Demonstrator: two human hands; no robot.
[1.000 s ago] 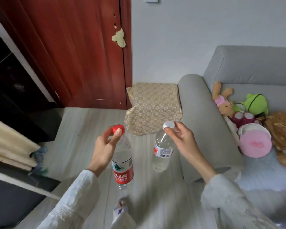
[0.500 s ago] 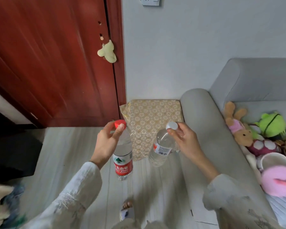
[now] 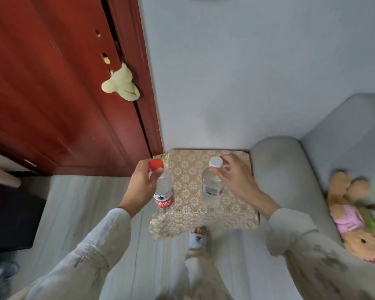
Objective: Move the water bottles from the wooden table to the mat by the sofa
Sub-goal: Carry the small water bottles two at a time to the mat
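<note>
Head view: each hand carries one bottle by its neck, so the bodies hang free for a vertical set-down. The left hand point(image 3: 142, 182) pinches the red-capped bottle point(image 3: 164, 191) just under its cap; the body hangs below the grip, over the left edge of the gold-patterned mat point(image 3: 188, 169). The right hand point(image 3: 232, 178) pinches the white-capped bottle point(image 3: 212, 187) likewise, above the mat's centre. Both appear clear of the mat, though blur prevents confirming this. The sofa point(image 3: 279, 169) adjoins the mat's right side.
</note>
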